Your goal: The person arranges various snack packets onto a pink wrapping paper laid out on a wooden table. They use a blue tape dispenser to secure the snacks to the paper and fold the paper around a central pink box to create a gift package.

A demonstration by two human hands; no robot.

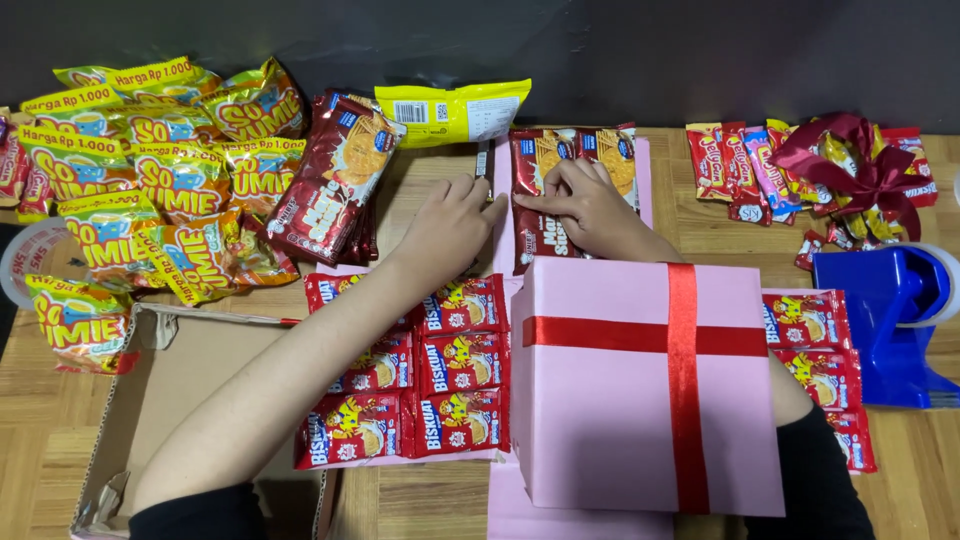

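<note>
Looks to me like a home gift-packing setup: wooden surface [700, 235] against a dark wall, heaps of snack packets [150, 180] upper left, pink ribboned gift box [600, 400], blue tape dispenser [895, 320] on the right.

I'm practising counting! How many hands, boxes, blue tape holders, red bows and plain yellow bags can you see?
Hands: 2, the left hand and the right hand
Boxes: 2, the pink box and the cardboard box
Blue tape holder: 1
Red bow: 1
Plain yellow bag: 1
Total: 7
</note>
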